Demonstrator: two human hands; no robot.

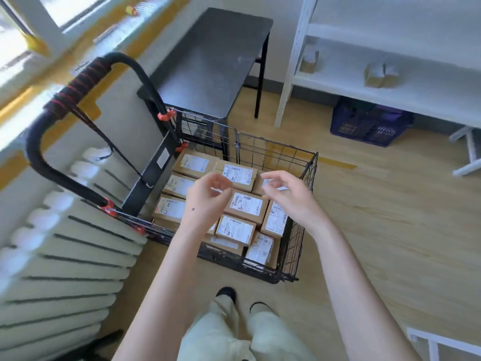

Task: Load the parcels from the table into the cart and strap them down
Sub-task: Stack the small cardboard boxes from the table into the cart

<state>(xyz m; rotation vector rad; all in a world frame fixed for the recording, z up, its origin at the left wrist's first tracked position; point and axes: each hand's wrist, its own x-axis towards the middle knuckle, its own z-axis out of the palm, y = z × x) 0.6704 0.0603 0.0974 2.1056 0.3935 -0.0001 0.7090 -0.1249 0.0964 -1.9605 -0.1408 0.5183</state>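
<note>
Several brown cardboard parcels (246, 207) with white labels lie packed in the black wire cart (276, 152) on the floor. The cart's black handle (78, 87) arches at the left, wrapped with a dark red-flecked strap (75, 92) that runs down to the frame. The black table (208, 61) behind the cart has nothing on its top. My left hand (205, 201) and my right hand (289, 194) hover above the parcels with loosely curled fingers, holding nothing.
A white radiator (59, 256) stands at the left under the window. White shelving (377, 82) at the right holds small boxes (380, 74), with a blue basket (369, 123) beneath. My feet stand just in front of the cart on the wooden floor.
</note>
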